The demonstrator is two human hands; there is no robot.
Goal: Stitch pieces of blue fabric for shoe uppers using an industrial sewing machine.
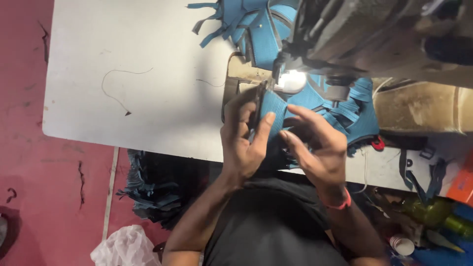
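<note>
My left hand [241,135] pinches a piece of blue fabric [274,109] by its near edge, thumb pressed on top, just in front of the sewing machine's needle area. My right hand [315,143] holds the same blue piece from the right, fingers curled around it; a red band circles that wrist. The dark sewing machine [354,34] stands over the work, with a small bright lamp [290,81] lit above the fabric. More joined blue pieces with straps [352,111] trail off to the right behind the machine.
The white table [138,74] stretches left, with a loose thread [118,86] lying on it. A heap of blue pieces [231,19] lies at the back. Under the table hangs a dark blue bundle [152,187]. A white plastic bag [123,246], a green bottle [433,214] and a paper cup [401,245] sit on the red floor.
</note>
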